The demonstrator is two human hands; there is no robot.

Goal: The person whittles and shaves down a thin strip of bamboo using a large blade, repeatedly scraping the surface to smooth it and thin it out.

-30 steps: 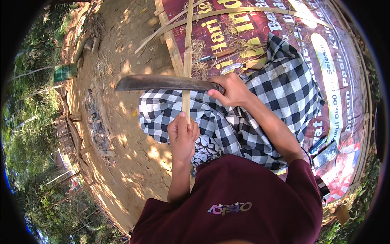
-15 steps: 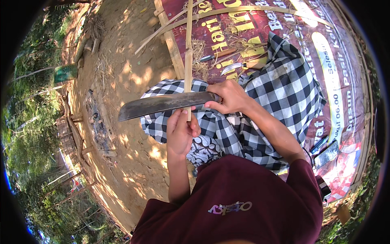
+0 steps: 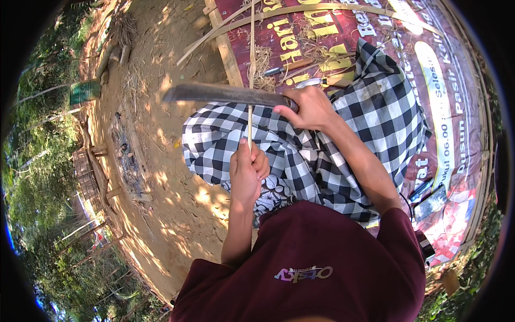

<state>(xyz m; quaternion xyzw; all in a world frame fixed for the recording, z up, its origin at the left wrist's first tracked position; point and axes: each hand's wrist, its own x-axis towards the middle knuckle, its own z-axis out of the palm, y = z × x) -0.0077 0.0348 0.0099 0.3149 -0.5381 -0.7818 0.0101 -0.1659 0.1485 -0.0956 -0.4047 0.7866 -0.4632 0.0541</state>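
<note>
My left hand (image 3: 249, 170) is closed around the near end of a long, thin bamboo strip (image 3: 252, 45), which stretches away from me past the edge of the banner. Wrapped round the handle of a machete (image 3: 225, 95), my right hand (image 3: 310, 109) holds the wide dark blade level, its tip toward the left. The blade crosses over the strip, beyond my left hand; whether it cuts into the strip cannot be seen. Black-and-white checked cloth (image 3: 370, 118) covers my lap beneath both hands.
On the red printed banner (image 3: 397, 64) lie a wooden-handled tool (image 3: 295, 65), a curved knife (image 3: 322, 82), shavings (image 3: 263, 59) and a bent bamboo strip (image 3: 332, 7). A wooden plank (image 3: 228, 56) runs along the banner's left edge. A phone (image 3: 431, 203) rests at right.
The machete has moved away from me along the strip, from just beyond my left fingers. My left hand has shifted slightly right, and the strip now shows its narrow edge.
</note>
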